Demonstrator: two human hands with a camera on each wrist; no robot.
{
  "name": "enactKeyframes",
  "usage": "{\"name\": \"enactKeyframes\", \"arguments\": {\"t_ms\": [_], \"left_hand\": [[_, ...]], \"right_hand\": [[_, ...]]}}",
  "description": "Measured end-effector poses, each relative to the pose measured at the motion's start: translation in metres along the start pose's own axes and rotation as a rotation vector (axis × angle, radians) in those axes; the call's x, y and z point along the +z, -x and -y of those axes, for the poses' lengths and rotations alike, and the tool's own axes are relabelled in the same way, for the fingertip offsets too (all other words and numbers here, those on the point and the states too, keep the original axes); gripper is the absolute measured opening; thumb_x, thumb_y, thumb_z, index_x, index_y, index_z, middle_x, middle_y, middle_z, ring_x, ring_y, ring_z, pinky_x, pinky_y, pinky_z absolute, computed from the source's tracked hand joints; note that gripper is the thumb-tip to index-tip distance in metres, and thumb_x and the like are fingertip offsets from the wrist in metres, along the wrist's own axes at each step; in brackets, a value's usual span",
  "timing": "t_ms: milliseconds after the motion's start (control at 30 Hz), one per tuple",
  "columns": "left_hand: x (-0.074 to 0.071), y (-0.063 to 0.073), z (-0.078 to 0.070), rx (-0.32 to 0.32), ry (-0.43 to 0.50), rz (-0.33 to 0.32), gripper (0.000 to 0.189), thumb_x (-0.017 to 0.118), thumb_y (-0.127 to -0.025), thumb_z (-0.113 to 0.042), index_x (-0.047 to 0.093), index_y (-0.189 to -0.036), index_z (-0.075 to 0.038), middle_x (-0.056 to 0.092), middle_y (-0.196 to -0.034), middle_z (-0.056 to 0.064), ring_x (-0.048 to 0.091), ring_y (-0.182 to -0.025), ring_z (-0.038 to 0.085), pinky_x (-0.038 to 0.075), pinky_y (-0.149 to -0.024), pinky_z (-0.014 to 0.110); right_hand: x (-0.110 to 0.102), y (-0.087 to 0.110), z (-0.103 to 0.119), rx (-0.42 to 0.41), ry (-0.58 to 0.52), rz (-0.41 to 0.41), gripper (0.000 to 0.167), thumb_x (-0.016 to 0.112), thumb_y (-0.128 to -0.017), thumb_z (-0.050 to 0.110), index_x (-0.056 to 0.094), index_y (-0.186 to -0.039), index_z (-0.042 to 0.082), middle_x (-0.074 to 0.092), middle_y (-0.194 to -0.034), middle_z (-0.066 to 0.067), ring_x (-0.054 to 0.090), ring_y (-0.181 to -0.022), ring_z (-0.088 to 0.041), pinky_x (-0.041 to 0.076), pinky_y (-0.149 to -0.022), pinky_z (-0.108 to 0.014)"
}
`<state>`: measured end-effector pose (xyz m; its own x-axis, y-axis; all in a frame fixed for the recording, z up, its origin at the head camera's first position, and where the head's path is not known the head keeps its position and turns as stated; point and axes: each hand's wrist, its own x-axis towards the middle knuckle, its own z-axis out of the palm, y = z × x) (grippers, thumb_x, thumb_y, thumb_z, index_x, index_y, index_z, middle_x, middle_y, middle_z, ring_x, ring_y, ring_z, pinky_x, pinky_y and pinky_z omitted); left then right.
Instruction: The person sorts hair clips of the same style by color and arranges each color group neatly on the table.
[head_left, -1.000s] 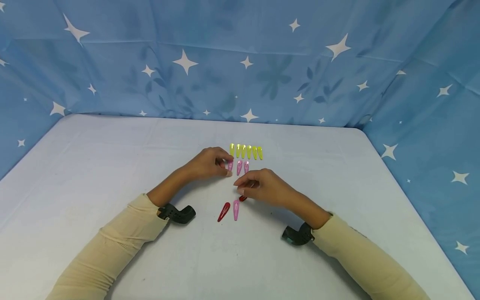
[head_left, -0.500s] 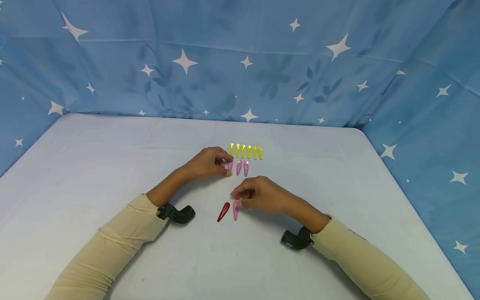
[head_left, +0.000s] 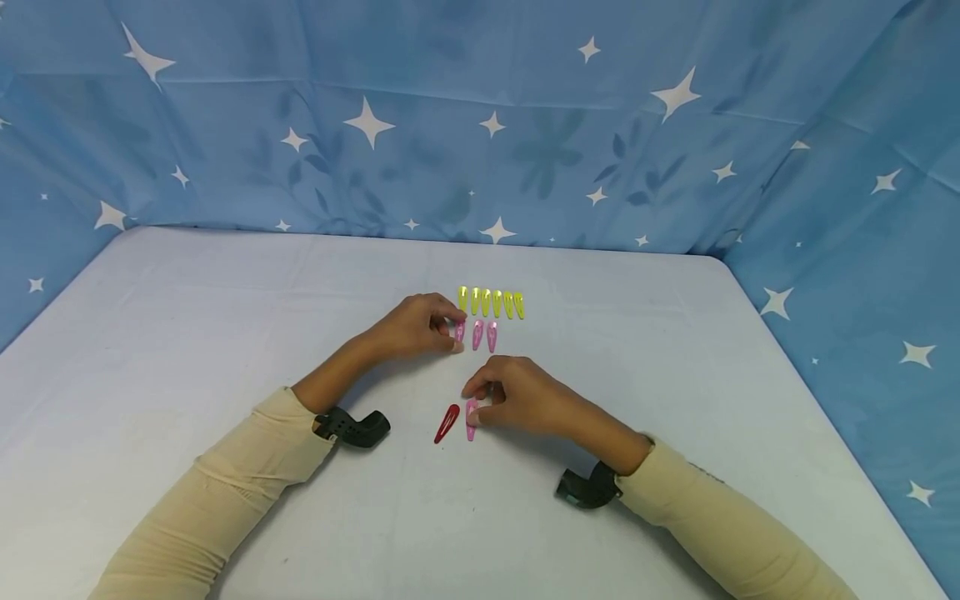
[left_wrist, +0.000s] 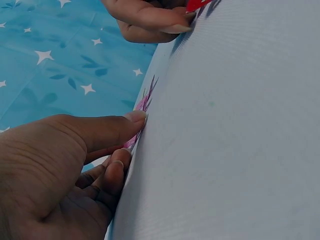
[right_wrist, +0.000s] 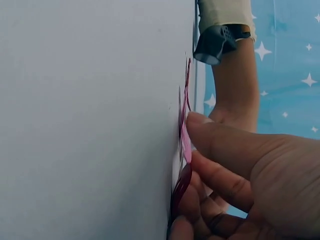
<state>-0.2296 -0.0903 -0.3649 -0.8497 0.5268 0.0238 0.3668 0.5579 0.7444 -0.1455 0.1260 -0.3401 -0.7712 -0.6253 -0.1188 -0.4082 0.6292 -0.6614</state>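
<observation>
My left hand (head_left: 411, 327) rests on the table, thumb and forefinger at the two ends of a pink snap hair clip (head_left: 460, 332), the leftmost in a short pink row. In the left wrist view the thumb lies against that clip's edge. Nearer to me, my right hand (head_left: 528, 396) pinches another pink hair clip (head_left: 471, 430), which lies flat on the cloth. A red hair clip (head_left: 447, 424) lies tilted just left of it. In the right wrist view a dark red clip (right_wrist: 181, 190) shows by the right fingers; the head view hides it.
Several yellow hair clips (head_left: 486, 302) form a row behind the pink ones. Two pink clips (head_left: 484, 335) lie right of my left hand. White cloth covers the table (head_left: 300, 517); a blue starry curtain (head_left: 450, 167) hangs behind. Each wrist wears a black camera (head_left: 360, 429).
My right hand has moved toward me, from above a dark red clip to the loose pink clip, and its thumb now lies on it. The left hand has stayed in place.
</observation>
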Motion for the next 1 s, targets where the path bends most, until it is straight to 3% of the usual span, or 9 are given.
{"name": "enactKeyframes", "arguments": {"t_ms": [300,600,800,1000], "left_hand": [[0.0004,-0.0001,-0.0013,-0.012,-0.004,-0.002,0.043,0.078,-0.081,-0.012,0.069,-0.121,0.0,0.065,-0.106,0.012,0.061,-0.084,0.017,0.048,-0.08,0.028],[0.001,0.0002,-0.0011,0.001,0.01,-0.002,0.043,0.078,-0.081,-0.012,0.069,-0.121,0.001,0.065,-0.107,0.012,0.061,-0.084,0.016,0.049,-0.08,0.027],[0.0007,0.0009,-0.0011,-0.002,0.008,-0.001,0.042,0.078,-0.081,-0.012,0.069,-0.121,0.0,0.065,-0.108,0.012,0.061,-0.085,0.016,0.048,-0.079,0.027],[0.0008,0.0007,-0.0011,-0.006,0.002,0.0,0.042,0.078,-0.081,-0.013,0.069,-0.121,0.0,0.066,-0.107,0.011,0.061,-0.084,0.016,0.048,-0.079,0.028]], "right_hand": [[0.0035,0.0011,0.0033,0.015,0.026,-0.016,0.015,0.081,-0.081,0.019,0.073,-0.094,0.016,0.062,-0.086,0.004,0.051,-0.07,-0.009,0.046,-0.064,-0.022],[0.0047,-0.0001,0.0002,-0.007,-0.095,-0.027,0.01,0.074,-0.088,0.013,0.071,-0.096,0.018,0.065,-0.084,0.005,0.05,-0.059,-0.01,0.045,-0.056,-0.022],[0.0044,-0.0007,-0.0015,-0.017,-0.19,-0.028,0.017,0.067,-0.092,0.006,0.074,-0.105,0.014,0.067,-0.086,0.001,0.055,-0.062,-0.011,0.05,-0.051,-0.025],[-0.0001,0.0003,-0.0045,-0.043,-0.274,-0.016,0.022,0.065,-0.093,0.005,0.075,-0.112,0.01,0.067,-0.085,-0.003,0.053,-0.049,-0.015,0.05,-0.05,-0.027]]}}
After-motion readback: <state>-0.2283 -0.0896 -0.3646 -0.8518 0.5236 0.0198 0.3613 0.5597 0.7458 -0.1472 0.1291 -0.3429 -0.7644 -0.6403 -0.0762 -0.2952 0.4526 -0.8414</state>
